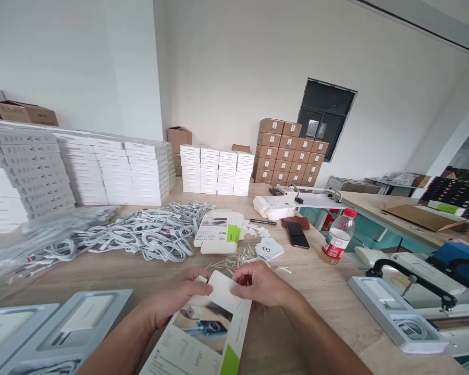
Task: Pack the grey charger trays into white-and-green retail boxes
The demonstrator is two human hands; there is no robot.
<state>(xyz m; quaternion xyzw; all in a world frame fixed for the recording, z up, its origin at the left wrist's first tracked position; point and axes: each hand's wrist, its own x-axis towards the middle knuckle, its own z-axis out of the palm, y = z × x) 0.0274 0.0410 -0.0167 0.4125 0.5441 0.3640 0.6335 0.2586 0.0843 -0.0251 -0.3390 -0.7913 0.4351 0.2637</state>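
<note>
Printed box (199, 344) sits nearer me-side of person, right of cable pile (160, 234). Left hand (183, 291), right hand (263, 282): fingers curled nearly closed, pinching its end flap (221, 287). Best press lightly, evenly, lest card crease.

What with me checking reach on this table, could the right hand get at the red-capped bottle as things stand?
Probably yes, if it leaves the white box: nothing tall seems to stand between the right hand and the red-capped bottle, and the phone lies beside the direct path.
</note>
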